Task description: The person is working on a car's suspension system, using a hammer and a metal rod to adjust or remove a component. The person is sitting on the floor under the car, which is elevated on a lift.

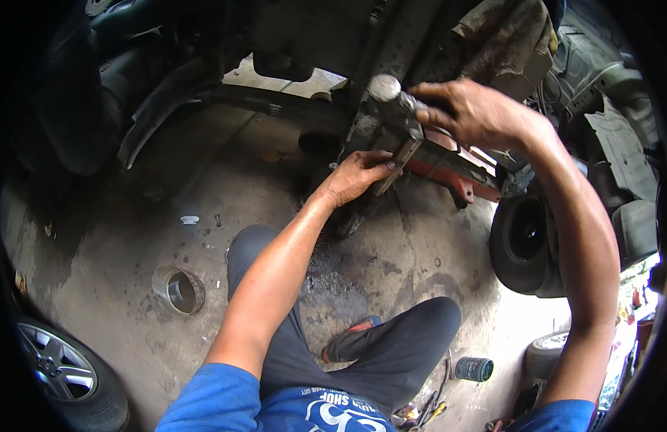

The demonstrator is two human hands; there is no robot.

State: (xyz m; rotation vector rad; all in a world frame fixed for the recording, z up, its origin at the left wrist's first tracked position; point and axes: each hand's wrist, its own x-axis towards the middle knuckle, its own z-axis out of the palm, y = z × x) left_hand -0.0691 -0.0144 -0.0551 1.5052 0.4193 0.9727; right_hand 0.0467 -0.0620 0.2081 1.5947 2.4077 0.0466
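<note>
Upper centre: metal bar [404,156] pinched by left hand [358,177], hammer [386,88] clasped by right hand [469,111]; both judged stiff, heavy, best held by shaft and handle respectively.

L hand [356,176] grips metal bar [405,153]; R hand [466,111] has hammer [395,101] nr bar's top. Silver-spoked wheel [58,366] sits at near-L corner of conc. floor [117,252].

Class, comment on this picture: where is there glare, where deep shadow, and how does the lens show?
Head view: glare washes out the floor at lower right; head view: shadow darkens the vehicle parts along the top, the hammer paler against them; head view: fisheye corners fall black.
</note>
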